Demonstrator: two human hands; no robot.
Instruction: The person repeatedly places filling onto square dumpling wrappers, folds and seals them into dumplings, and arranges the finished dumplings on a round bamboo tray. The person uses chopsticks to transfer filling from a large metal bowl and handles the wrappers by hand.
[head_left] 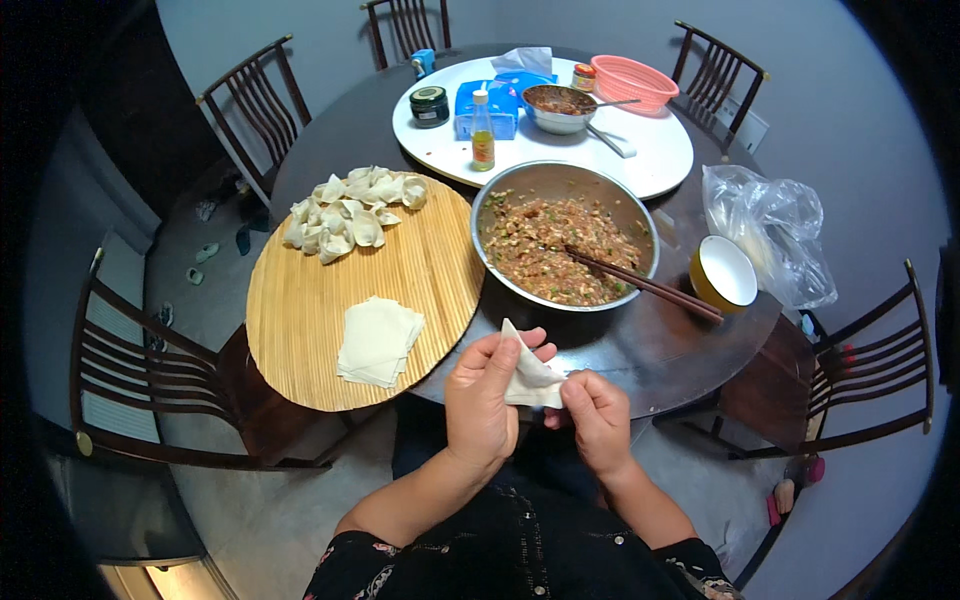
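Observation:
Between my hands, over the table's near edge, is a folded wonton wrapper (532, 382) with a bulge in its middle. My left hand (487, 385) pinches its left side, thumb on top, and my right hand (594, 410) grips its lower right corner. A steel bowl of minced filling (560, 245) stands just beyond, brown chopsticks (650, 287) resting in it and over its rim. On the round slatted board (275, 325) to the left lie a stack of square wrappers (380, 342) and a heap of folded wontons (345, 215).
A white turntable (655, 168) holds a bottle (482, 135), a dark jar (429, 106), a blue packet (487, 110), a smaller bowl (559, 108) and a pink basket (634, 83). Right of the filling stand a yellow cup (724, 272) and a plastic bag (775, 230). Wooden chairs ring the table.

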